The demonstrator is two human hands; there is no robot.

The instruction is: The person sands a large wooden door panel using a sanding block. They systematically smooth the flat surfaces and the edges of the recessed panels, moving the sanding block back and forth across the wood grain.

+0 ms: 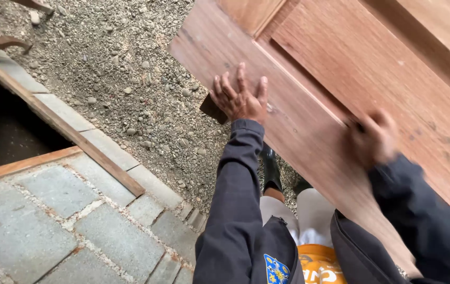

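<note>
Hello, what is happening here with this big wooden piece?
A person in a dark long-sleeved jacket is handling a large reddish wooden door panel that lies at a slant in front of them. The left hand rests flat on the panel near its edge, fingers spread. The right hand is on the panel too, but it is blurred, so its grip is unclear. Below the panel is gravel ground. Grey paving stones and a loose wooden strip lie to the left.

One wooden door (351, 79), two hands (240, 97)
</note>
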